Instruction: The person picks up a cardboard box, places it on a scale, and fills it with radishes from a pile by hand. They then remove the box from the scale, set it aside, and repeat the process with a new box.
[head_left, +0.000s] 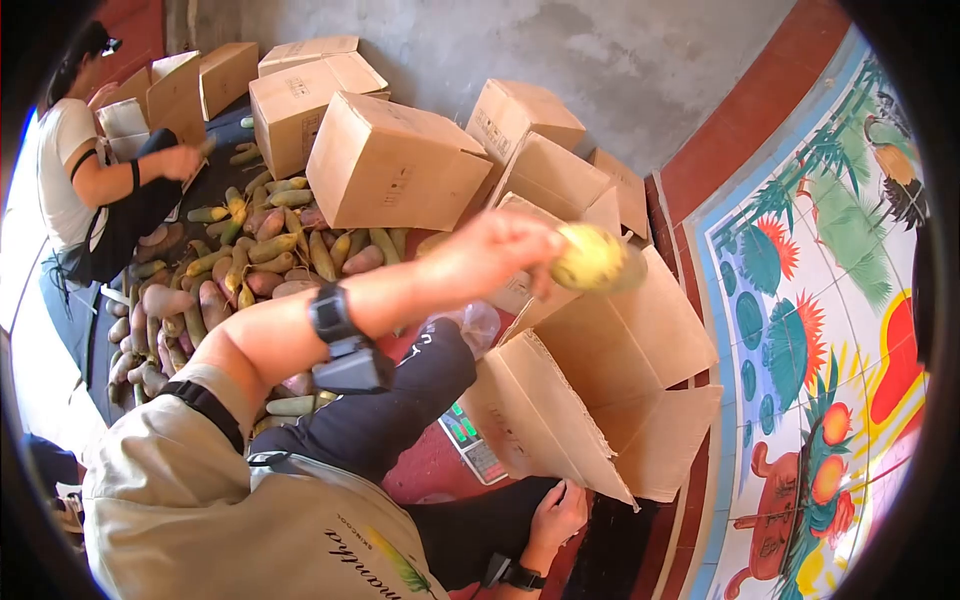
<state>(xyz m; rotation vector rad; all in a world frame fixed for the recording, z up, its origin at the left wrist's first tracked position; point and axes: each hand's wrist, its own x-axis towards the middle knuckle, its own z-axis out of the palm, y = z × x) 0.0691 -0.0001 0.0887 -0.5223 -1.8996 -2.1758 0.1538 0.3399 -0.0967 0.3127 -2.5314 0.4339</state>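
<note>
One of my arms, with a black device on its wrist, reaches across the view from the left; this is my left hand (pixel 515 245), closed round a yellow-green vegetable (pixel 590 257). Hand and vegetable are blurred by motion, above the open flaps of a cardboard box (pixel 600 340). My right hand (pixel 558 512) rests low by my knee, close to the box's lower flap, its fingers curled; what they hold, if anything, is hidden. A scale (pixel 470 445) with green displays shows partly beside the box.
A large pile of vegetables (pixel 270 250) lies on the floor at the left. Several cardboard boxes (pixel 390 165) stand along the wall. Another person (pixel 100 170) sits at the far left by more boxes. A painted tile panel (pixel 800 330) lies to the right.
</note>
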